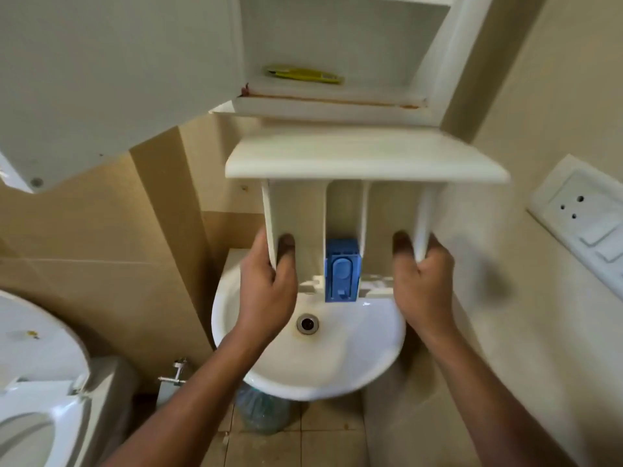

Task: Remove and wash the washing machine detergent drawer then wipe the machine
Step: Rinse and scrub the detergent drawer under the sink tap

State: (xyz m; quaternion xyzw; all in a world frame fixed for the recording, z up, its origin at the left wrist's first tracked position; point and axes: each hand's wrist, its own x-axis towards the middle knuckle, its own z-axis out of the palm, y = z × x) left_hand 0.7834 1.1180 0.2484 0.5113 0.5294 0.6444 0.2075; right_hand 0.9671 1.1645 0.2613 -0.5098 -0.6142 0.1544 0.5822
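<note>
I hold the white detergent drawer (365, 160) over the white wash basin (364, 335), its wide front panel up and away from me. A blue insert (341, 269) sits in its middle compartment. My left hand (268, 284) grips the drawer's left side wall, thumb inside the left compartment. My right hand (423, 278) grips the right side wall the same way. The basin's drain (307, 324) shows below the drawer. No washing machine is in view.
An open white wall cabinet (340, 102) hangs above the basin, a yellow item (305, 74) on its shelf and its door (101, 79) swung out at the left. A toilet (40, 382) stands at the left, a socket panel (580, 214) on the right wall, a plastic bottle (263, 412) under the basin.
</note>
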